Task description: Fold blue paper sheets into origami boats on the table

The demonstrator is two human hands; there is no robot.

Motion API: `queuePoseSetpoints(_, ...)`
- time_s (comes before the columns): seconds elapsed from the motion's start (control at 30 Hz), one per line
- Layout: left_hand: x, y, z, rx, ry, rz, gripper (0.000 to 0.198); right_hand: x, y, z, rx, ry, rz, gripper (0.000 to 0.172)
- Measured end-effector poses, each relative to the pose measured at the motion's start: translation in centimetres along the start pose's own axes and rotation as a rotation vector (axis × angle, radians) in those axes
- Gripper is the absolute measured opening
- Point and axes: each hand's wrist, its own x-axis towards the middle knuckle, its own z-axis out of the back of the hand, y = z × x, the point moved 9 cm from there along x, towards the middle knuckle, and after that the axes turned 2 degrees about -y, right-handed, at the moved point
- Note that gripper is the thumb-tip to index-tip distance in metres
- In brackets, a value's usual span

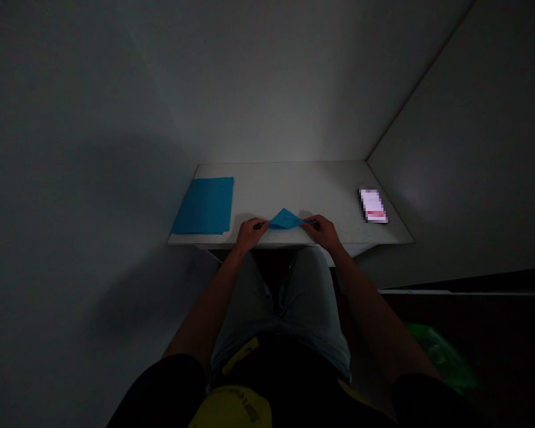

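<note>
The room is dim, with a plain pale wall (267, 89) rising behind the work surface and a second pale wall (481, 160) meeting it at the right. A white table (294, 184) fills the corner, its far edge against the back wall and its right edge along the side wall. The wearer's jeans (312, 291) reach up to the near edge. A green, shiny object (441, 356), too dark to identify, lies low at the right, off the table.

A stack of blue sheets (206, 206) occupies the left end, close to the near left corner. A phone (373, 205), its screen lit and pixelated, lies near the right edge. The left hand (252, 232) and right hand (323, 230) are at the near edge, fingers closed in a pinch on opposite ends of a folded blue paper (285, 219). The paper spans the gap between them, peaked at its middle, just inside the near edge and about midway along it. Whether its underside touches the table cannot be determined.
</note>
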Motion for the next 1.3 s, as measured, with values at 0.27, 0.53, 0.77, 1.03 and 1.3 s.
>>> queuePoseSetpoints(0.27, -0.2, -0.1, -0.1, 0.047, -0.014, 0.038, 0.013, 0.0, 0.3, -0.1, -0.022, -0.013, 0.013, 0.048)
queuePoseSetpoints(0.53, 0.1, -3.3, -2.0, 0.525, 0.007, -0.118, 0.022, -0.4, 0.8, -0.2, -0.013, 0.004, 0.057, 0.053)
queuePoseSetpoints(0.77, 1.1, -5.7, -5.6, 0.659, 0.186, -0.322, 0.036, -0.6, 1.0, -0.2, -0.014, 0.006, 0.056, 0.056)
queuePoseSetpoints(1.03, 1.1, -5.3, -5.6, 0.463, 0.020, -0.205, 0.026, -0.3, 0.0, -0.4, 0.051, -0.058, -0.126, 0.072)
queuePoseSetpoints(1.3, 0.4, -5.0, -6.6, 0.204, -0.155, -0.070, 0.027, -0.4, 0.5, -0.3, 0.119, -0.178, -0.182, 0.086)
